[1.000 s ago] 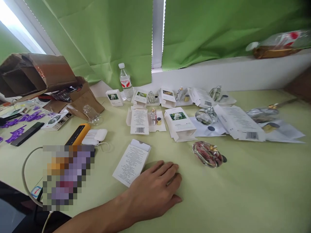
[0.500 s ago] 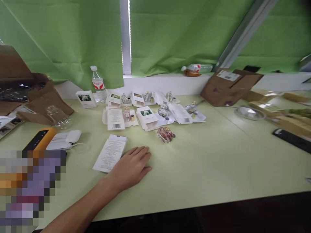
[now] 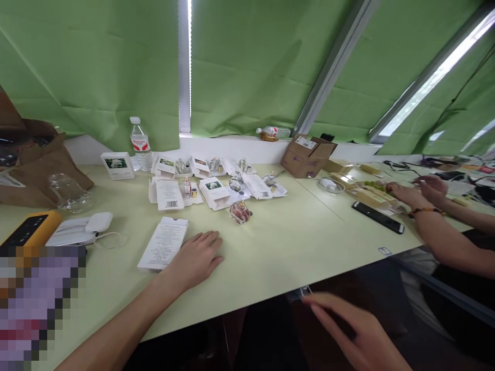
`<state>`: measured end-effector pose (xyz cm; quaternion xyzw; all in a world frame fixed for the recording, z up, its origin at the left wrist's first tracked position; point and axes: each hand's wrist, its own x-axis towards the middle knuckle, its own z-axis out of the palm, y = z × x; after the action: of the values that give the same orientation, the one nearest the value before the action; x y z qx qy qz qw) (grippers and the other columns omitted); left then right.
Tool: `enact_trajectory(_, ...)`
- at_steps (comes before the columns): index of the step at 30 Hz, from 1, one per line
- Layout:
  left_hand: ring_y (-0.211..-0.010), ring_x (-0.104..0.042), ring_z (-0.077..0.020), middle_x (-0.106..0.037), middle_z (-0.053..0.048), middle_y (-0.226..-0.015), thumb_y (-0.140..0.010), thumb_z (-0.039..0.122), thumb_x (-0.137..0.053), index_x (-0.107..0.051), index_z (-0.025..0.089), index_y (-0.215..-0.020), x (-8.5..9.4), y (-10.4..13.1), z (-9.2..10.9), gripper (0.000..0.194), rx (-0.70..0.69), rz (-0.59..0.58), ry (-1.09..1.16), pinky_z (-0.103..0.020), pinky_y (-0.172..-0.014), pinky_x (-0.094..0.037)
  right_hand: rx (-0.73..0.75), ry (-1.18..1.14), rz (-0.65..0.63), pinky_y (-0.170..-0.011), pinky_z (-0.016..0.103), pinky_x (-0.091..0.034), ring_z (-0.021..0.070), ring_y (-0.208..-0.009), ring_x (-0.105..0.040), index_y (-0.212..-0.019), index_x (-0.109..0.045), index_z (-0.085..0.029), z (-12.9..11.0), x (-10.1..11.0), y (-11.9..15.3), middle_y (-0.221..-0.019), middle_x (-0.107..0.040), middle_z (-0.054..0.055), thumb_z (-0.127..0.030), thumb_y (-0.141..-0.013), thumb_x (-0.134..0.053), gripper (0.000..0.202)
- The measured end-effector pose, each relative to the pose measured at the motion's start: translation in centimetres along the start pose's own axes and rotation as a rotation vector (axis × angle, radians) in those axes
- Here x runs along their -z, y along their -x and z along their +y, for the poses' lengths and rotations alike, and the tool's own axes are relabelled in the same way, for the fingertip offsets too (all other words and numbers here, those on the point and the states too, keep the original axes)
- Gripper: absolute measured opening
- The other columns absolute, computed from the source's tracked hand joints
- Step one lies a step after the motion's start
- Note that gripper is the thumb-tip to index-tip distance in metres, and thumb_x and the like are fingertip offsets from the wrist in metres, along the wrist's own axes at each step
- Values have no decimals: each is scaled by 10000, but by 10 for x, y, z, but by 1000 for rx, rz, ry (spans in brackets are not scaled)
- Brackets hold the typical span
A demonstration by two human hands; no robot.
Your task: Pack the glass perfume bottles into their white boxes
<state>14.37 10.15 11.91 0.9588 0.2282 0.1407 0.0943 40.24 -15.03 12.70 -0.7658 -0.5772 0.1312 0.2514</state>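
Observation:
My left hand (image 3: 199, 257) lies flat on the pale green table, fingers loosely spread and holding nothing. Its wrist side is beside a white printed box (image 3: 164, 243). Past its fingertips stands a pink faceted glass bottle (image 3: 240, 212). My right hand (image 3: 348, 322) is beyond the table's front edge, thumb and index finger pinched together. A small whitish thing (image 3: 305, 292) shows at its fingertips, too small to name. Farther back are several open white boxes, among them one with a flower picture (image 3: 214, 193), with small glass bottles.
On the left are a paper bag (image 3: 34, 172), a clear jar (image 3: 67, 193) and an orange device (image 3: 33, 232). A carton (image 3: 307, 156) stands at the back. A black phone (image 3: 378, 217) lies on the right, near another person's hands (image 3: 406, 195) among yellow boxes.
The view has turned to the right, bringing another person's hands and arms into sight. My right hand has come into view at the bottom. My left hand still rests by the box.

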Motion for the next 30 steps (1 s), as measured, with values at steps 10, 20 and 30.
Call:
enact_trajectory(10,-1203,-552,-285,-598,-110,-1290,-953,388,-446,-562,199,-1206,6,-2,-6,336,119,15,6,-435,-976,-436,276,137,220,-1032,449,-386,298,-1251,-471,-1166,-615,-174,-57,-30,-203,-1239,-602,130,-514,-850,-593,464)
enact_trajectory(20,-980,-642,-299,-670,-99,-1082,-970,333,-384,-566,188,-1151,22,-11,-8,294,287,27,-123,-402,-748,-485,288,191,174,-969,405,-358,278,-1063,-533,-738,-654,-178,-73,-52,-226,-968,-635,111,-451,-862,-588,306)
enact_trajectory(30,-1122,-601,-294,-578,-104,-1314,-959,332,-425,-435,216,-1327,16,-14,-17,386,348,180,-57,-396,-807,-502,557,58,-105,-742,312,-396,191,-799,-577,-824,-672,-205,-112,-57,-221,-808,-659,36,-387,-910,-561,230)
